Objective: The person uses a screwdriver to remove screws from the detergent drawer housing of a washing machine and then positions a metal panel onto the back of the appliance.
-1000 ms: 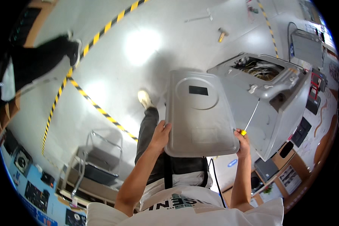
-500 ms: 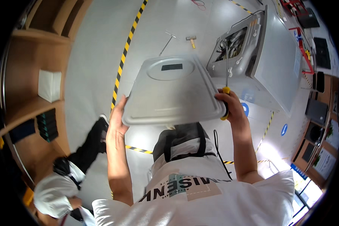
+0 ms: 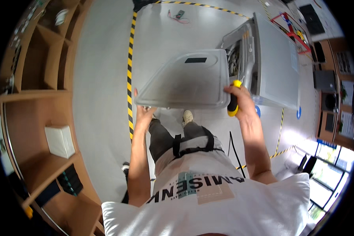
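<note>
A flat grey cover panel (image 3: 185, 86) with rounded corners and a black rectangle near its far edge is held up in front of me, tilted. My left hand (image 3: 144, 115) grips its near left corner, the fingers partly hidden under the panel. My right hand (image 3: 243, 101) closes round the yellow-and-black handle of a screwdriver (image 3: 233, 106) and presses against the panel's right edge at the same time. Just beyond, to the right, stands a large grey appliance (image 3: 277, 65), its open side showing wires (image 3: 234, 59), partly covered by the panel.
Wooden shelves (image 3: 43, 94) run along the left, with a white box (image 3: 60, 141) on one. A meter with red leads (image 3: 179, 15) lies on the far floor. Yellow-black tape (image 3: 130, 78) marks the floor. A red frame (image 3: 299, 41) stands behind the appliance. Another person's shoe (image 3: 125, 168) shows at lower left.
The panel has turned and tilted between my hands, its left side swinging downward. My view has shifted; the hammer and T-handled tool no longer show, and the other person is mostly out of sight.
</note>
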